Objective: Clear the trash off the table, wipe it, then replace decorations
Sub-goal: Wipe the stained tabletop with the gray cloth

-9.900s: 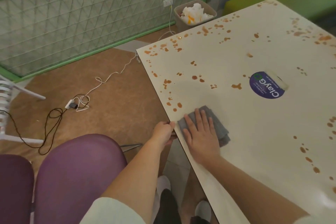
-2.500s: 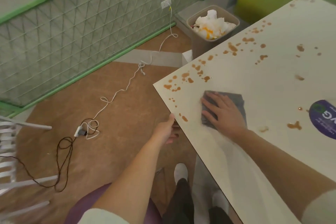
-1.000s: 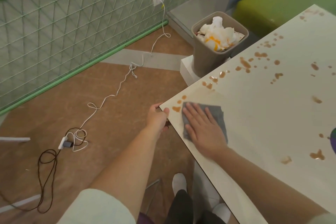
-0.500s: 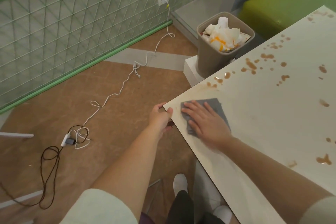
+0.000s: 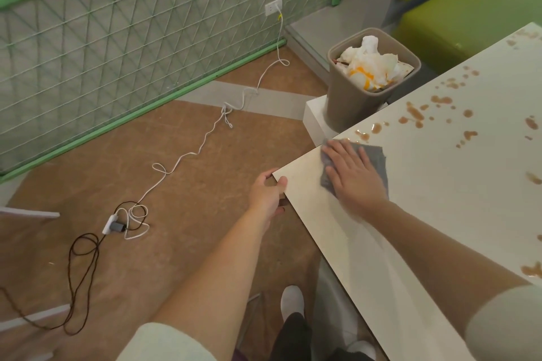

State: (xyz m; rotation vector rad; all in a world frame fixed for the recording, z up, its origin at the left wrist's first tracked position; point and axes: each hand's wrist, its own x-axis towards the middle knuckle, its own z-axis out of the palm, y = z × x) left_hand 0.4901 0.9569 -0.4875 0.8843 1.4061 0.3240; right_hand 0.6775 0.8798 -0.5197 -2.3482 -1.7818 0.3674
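Head view, looking down over a corner of the white bench [image 5: 440,214].

Right hand [image 5: 356,176]: palm down, fingers straight and spread a little, pressing flat on the grey cloth [image 5: 374,160]. The cloth lies on the bench top just inside the near corner, close to the far edge; its folded edges show to the right of and beyond the fingers.

Left hand [image 5: 268,192]: curled round the corner of the bench, thumb on top of the edge, fingers wrapped underneath and mostly hidden.

Brown stains [image 5: 413,114]: scattered spots and splashes over the bench surface beyond and to the right of the cloth, the nearest ones just past the fingertips, shiny and wet-looking. More spots at the right border of the view. The strip of bench between the cloth and the person shows a faint damp sheen and no spots.

Trash bin [image 5: 356,97]: grey-brown, upright on a low white block on the floor, just beyond the bench edge. Filled to the rim with crumpled white paper [image 5: 366,64] marked with orange-yellow.

Floor: brown. A white cable [image 5: 205,141] runs from a wall socket [image 5: 273,6] across the floor to an adapter [image 5: 113,226], where a dark cord [image 5: 82,267] loops on to the left. Green-framed mesh panel along the wall. White shoes visible below the bench edge.
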